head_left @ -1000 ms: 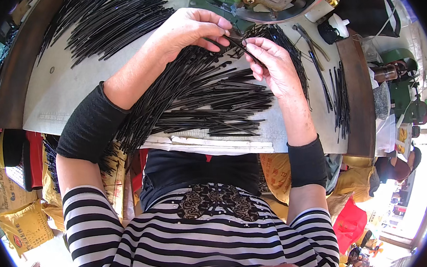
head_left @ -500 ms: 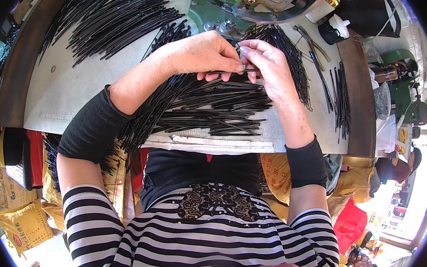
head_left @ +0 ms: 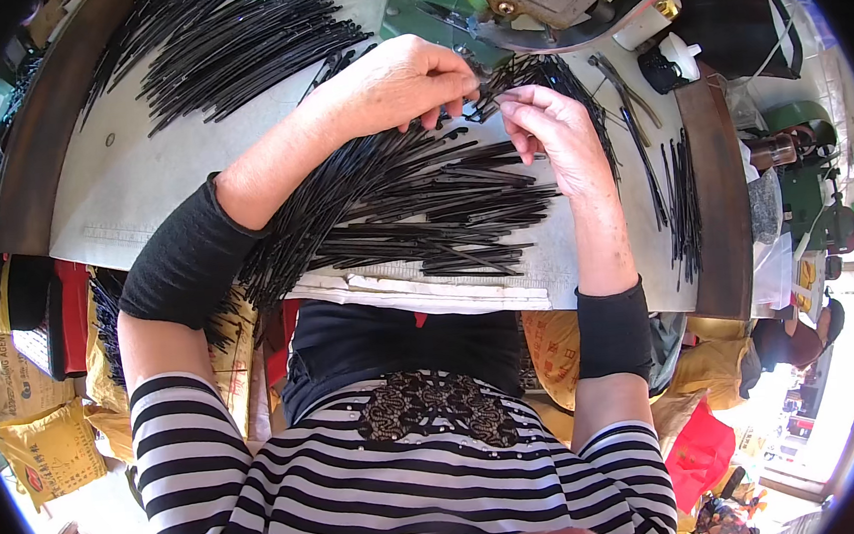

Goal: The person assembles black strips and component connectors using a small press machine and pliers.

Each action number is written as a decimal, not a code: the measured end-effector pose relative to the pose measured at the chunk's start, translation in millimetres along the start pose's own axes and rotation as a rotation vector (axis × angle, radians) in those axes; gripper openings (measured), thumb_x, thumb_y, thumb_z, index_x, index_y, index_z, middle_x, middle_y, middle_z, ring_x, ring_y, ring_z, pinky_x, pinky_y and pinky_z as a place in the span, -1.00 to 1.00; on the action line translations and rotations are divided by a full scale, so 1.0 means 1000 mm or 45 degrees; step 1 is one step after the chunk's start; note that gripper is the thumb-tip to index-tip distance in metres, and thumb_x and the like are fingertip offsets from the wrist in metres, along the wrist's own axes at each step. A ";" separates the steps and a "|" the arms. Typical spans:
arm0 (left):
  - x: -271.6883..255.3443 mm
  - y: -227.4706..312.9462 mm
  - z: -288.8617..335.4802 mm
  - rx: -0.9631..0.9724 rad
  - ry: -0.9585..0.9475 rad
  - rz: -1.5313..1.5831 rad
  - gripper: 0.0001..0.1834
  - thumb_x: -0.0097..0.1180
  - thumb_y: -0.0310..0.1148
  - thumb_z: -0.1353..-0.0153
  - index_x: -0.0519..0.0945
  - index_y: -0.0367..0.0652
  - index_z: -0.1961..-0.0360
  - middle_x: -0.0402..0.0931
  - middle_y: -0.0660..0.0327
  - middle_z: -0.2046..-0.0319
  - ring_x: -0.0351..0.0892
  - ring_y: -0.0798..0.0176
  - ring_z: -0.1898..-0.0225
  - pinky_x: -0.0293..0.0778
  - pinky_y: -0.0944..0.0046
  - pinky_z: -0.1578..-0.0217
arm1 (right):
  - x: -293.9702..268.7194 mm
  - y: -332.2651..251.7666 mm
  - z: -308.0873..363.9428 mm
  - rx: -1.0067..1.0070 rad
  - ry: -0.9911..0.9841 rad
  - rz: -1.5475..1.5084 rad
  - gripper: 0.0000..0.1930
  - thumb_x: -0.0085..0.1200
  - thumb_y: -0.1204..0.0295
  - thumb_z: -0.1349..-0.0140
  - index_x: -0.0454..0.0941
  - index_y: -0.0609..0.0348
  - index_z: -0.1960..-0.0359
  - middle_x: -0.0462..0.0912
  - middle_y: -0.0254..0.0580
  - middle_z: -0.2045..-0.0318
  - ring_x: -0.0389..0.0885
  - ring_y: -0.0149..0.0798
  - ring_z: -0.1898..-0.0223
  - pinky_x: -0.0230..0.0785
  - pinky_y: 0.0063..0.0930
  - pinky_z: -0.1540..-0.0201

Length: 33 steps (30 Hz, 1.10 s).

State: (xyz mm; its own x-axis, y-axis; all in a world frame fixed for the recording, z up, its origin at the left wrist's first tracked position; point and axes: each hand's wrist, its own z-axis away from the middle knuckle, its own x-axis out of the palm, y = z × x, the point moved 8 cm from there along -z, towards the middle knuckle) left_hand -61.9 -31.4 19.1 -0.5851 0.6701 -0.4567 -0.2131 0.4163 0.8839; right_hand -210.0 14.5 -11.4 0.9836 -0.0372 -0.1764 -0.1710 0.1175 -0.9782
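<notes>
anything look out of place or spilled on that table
No obvious spill or damage shows. The untidiest spot is the middle pile of thin black rods near the person: they cross at differing angles, with uneven ends, whereas the upper-left pile of rods lies more nearly parallel.

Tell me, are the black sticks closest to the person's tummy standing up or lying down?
Lying down: the black sticks stretch lengthwise across the pale tabletop, piled over one another.

left forearm (head_left: pixel 283 163) slanted inward | left hand (head_left: pixel 411 86) held back-up, fingers bent | right forearm (head_left: pixel 601 243) extended forward | right hand (head_left: pixel 555 131) held near left, fingers curled
</notes>
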 end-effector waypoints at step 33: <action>-0.010 -0.035 -0.001 -0.247 0.070 0.485 -0.63 -0.09 -0.17 -0.28 0.54 -0.31 0.24 0.51 0.26 0.59 0.43 0.51 0.69 0.25 0.57 0.74 | 0.027 -0.012 0.001 -0.092 -0.122 -0.371 -0.79 -0.05 0.38 -0.27 0.48 0.27 0.18 0.57 -0.24 0.39 0.59 -0.37 0.36 0.49 -0.54 0.31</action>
State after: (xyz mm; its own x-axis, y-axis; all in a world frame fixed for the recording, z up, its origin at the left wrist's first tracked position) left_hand -49.8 -53.4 -7.3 -0.6902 0.7177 -0.0924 -0.1138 0.0185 0.9933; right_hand -181.6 12.6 -4.1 0.9921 0.0354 0.1201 0.1185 0.0446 -0.9919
